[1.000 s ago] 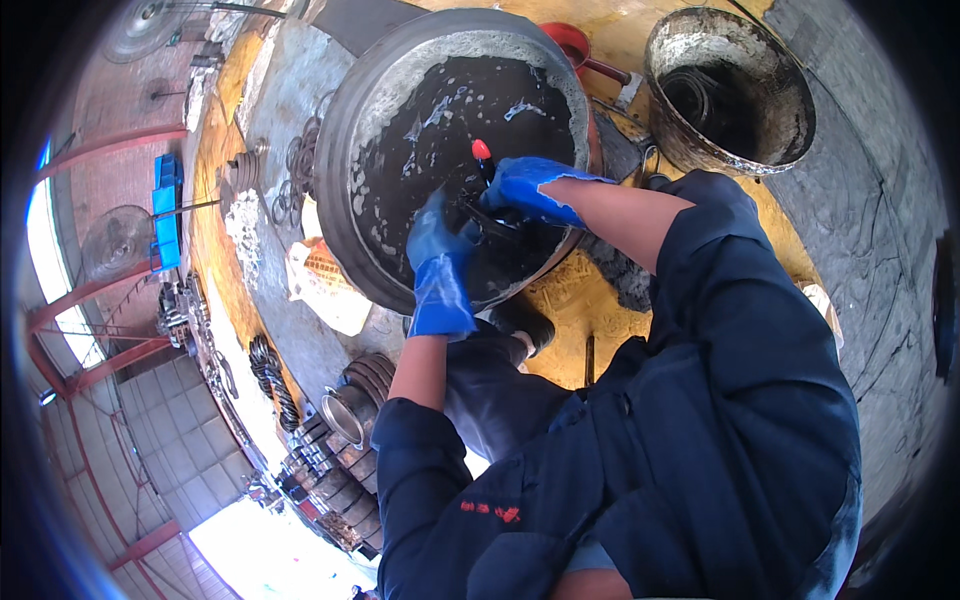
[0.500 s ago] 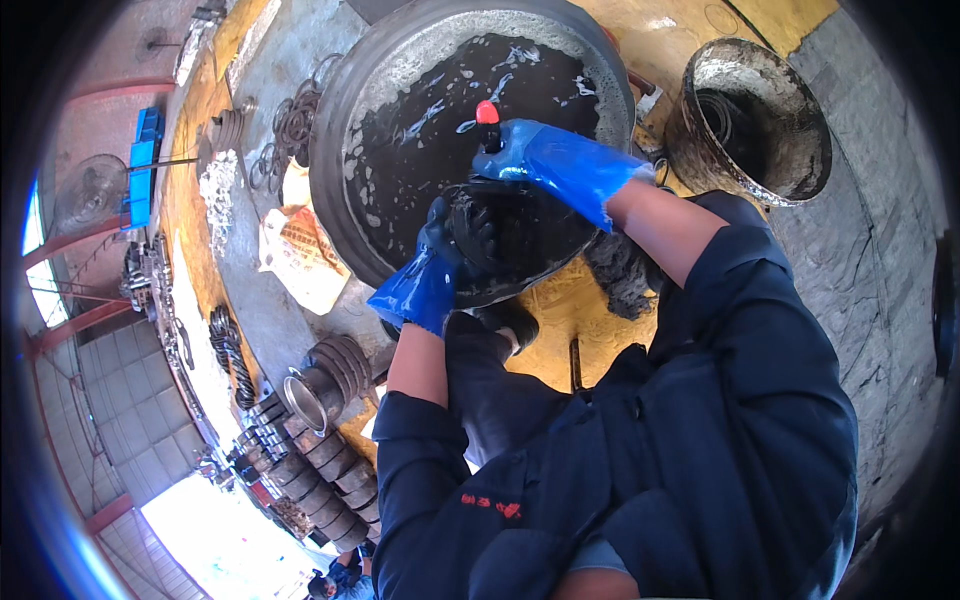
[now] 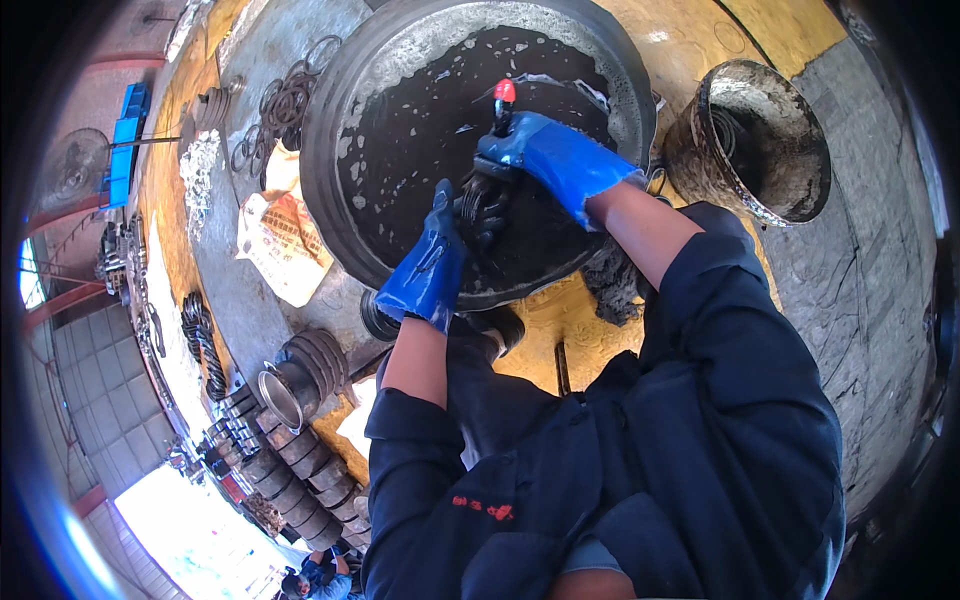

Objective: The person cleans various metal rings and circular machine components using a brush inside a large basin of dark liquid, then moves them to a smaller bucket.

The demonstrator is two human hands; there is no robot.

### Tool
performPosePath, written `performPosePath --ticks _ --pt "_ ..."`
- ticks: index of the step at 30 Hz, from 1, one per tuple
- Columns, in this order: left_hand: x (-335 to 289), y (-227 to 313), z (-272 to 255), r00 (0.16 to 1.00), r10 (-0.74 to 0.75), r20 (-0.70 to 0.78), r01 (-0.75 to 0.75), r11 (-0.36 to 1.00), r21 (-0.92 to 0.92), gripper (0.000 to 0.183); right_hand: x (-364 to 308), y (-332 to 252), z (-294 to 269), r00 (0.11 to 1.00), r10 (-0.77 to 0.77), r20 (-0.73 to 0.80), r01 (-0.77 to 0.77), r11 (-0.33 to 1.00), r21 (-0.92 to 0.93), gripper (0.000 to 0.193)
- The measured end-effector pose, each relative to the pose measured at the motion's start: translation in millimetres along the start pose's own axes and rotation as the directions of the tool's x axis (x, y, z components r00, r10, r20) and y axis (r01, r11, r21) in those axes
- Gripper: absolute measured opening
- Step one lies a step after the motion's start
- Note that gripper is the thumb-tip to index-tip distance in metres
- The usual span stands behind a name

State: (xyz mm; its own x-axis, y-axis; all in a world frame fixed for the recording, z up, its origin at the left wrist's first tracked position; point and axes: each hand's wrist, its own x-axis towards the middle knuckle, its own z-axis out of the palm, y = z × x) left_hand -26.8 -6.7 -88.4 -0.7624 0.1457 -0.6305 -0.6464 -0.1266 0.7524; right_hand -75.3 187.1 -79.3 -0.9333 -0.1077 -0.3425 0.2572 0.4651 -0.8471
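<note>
Both my hands wear long blue rubber gloves over a wide black tub (image 3: 326, 180) of dark, foamy liquid. My right hand (image 3: 515, 145) is closed round a black-handled tool (image 3: 502, 118) with a red end pointing up; its working end is hidden below my fingers. Just under that hand is a black, wet, ridged part (image 3: 485, 212), at or just above the liquid. My left hand (image 3: 437, 240) grips this part from its left side, thumb up, the other fingers mostly hidden in the dark.
To the right stands a rusty, crusted drum (image 3: 705, 150) with a coil inside. A torn white sack (image 3: 285, 245) and black rings (image 3: 290, 105) lie left of the tub. Stacked metal cylinders (image 3: 300, 460) stand lower left, with another person (image 3: 325, 575) beyond. Dark rags (image 3: 612, 285) lie by the tub's near right edge.
The right hand and tool have shifted slightly right and up against the tub, and the tool leans more. More of the ridged part shows between my hands. The whole view has shifted a little.
</note>
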Motion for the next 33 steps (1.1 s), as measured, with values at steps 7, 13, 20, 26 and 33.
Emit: performPosePath --ticks 7,13,20,26,33 --pt "19 -6 -2 0.911 -0.39 0.133 0.383 0.921 0.073 0.034 5 33 -4 0.971 0.19 -0.146 -0.229 0.915 -0.332 0.048" --pt "-2 -4 17 0.981 -0.104 0.161 0.112 0.993 -0.042 0.022 -8 -2 -22 0.969 0.128 -0.212 -0.165 0.972 -0.168 0.042" --pt "2 11 28 0.964 -0.256 0.069 0.26 0.867 -0.425 0.042 -7 7 7 0.995 -0.084 -0.044 0.095 0.894 0.437 0.03" --pt "11 5 4 0.96 -0.162 0.228 0.276 0.67 -0.689 0.061 -48 -5 48 0.876 -0.482 -0.028 0.467 0.861 -0.203 0.027" --pt "57 -29 -73 0.902 -0.041 0.429 0.349 0.653 -0.672 0.036 -91 -24 31 0.77 -0.505 0.39 0.635 0.667 -0.39 0.026"
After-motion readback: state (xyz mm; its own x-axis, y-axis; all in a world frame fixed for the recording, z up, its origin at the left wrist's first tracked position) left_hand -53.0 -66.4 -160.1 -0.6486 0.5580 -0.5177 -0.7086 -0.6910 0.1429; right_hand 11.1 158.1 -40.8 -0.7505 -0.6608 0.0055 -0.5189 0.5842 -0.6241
